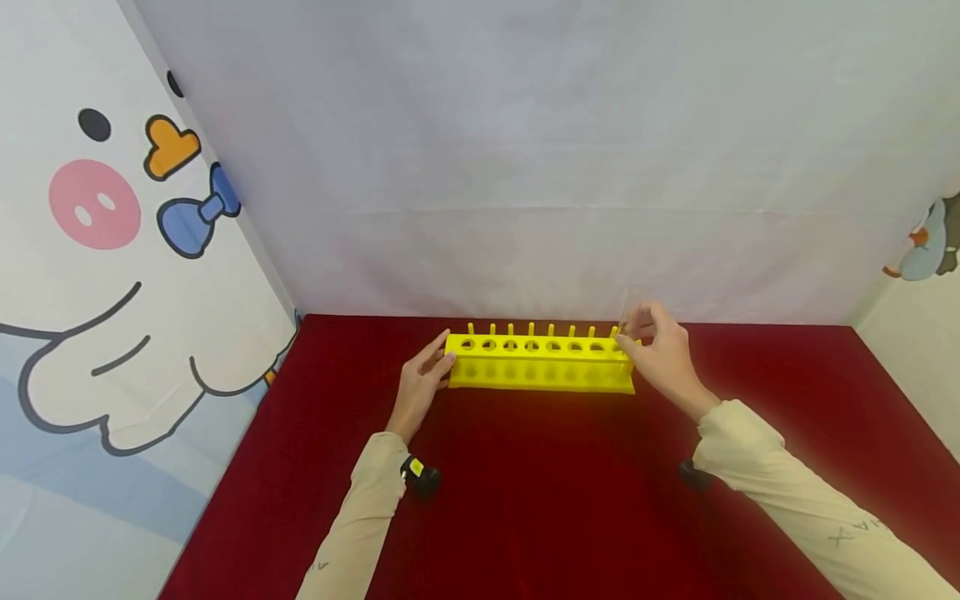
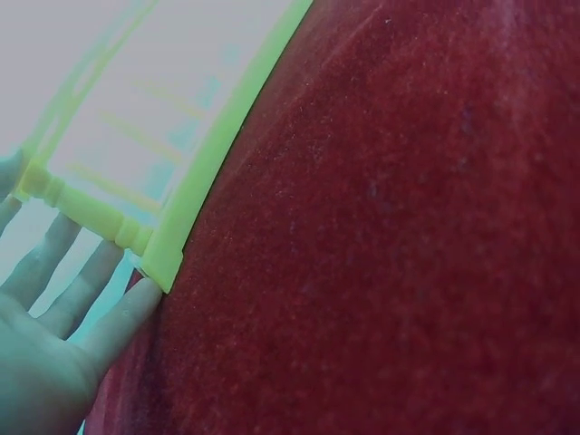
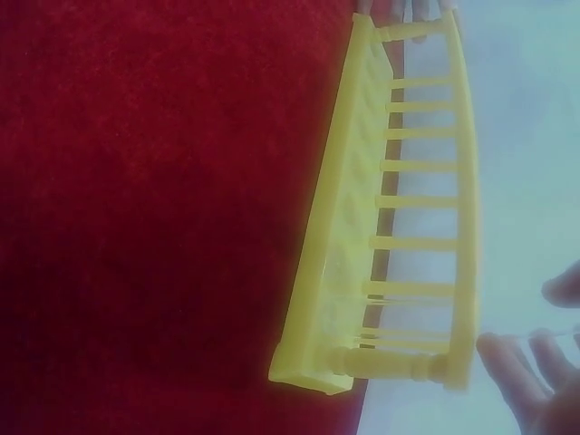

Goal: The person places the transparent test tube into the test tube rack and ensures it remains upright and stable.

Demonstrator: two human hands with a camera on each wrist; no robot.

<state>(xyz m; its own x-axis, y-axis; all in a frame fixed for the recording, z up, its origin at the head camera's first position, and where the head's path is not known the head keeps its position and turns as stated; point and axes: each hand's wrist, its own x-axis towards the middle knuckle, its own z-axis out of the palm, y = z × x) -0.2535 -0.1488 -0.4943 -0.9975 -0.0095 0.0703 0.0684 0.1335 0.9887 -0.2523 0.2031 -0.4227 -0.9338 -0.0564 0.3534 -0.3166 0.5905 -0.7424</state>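
Observation:
A yellow test tube rack (image 1: 540,359) stands lengthwise across the red cloth, with one row of several holes and a row of pegs behind them. My left hand (image 1: 417,385) holds its left end, thumb in front and fingers spread along the end post. At the far right hole, my right hand (image 1: 663,354) pinches a clear test tube (image 1: 634,298) between thumb and fingers. The tube's upper part rises above the rack, and its faint lower part shows between the two levels in the right wrist view. That view also shows the rack's end post (image 3: 385,364) beside my right fingers.
Red cloth (image 1: 525,500) covers the table. Close behind the rack hangs a pale curtain (image 1: 525,167). At the left is a wall panel (image 1: 45,250) with cartoon figures, and another pale panel (image 1: 922,333) borders the right side.

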